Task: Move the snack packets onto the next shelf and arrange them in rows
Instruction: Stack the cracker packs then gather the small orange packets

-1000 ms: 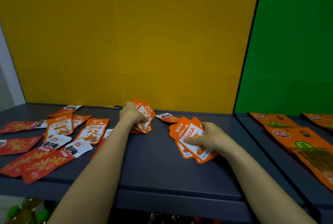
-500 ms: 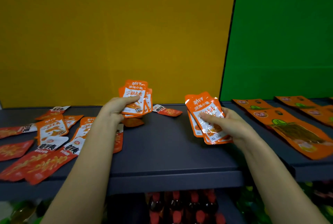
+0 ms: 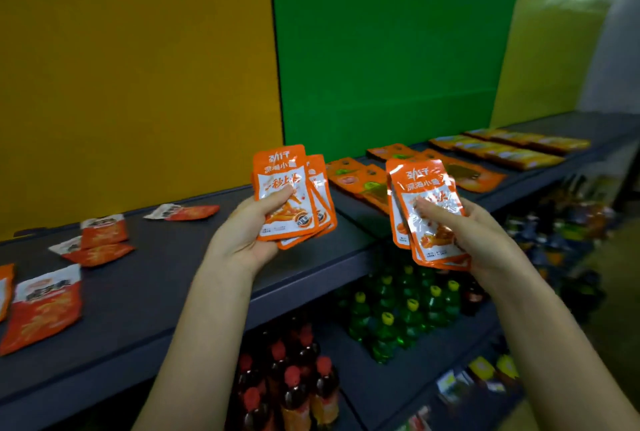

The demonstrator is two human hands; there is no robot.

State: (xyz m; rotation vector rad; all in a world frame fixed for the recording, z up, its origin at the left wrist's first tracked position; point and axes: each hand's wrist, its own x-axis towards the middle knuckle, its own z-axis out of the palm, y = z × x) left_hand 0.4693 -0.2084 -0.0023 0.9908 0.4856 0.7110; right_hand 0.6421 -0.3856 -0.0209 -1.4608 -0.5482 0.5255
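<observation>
Now the hands have carried their packets rightward.

A fanned stack of glossy orange-and-white foil snack packets is held upright in the left hand above the dark grey shelf. A second fanned stack is gripped, slightly tilted, in the right hand. Red-and-white foil packets are scattered flat on that shelf.

I hold both bare forearms up, hands apart. My left hand grips a bunch of packets, thumb across the front; my right hand grips a second bunch likewise.
</observation>
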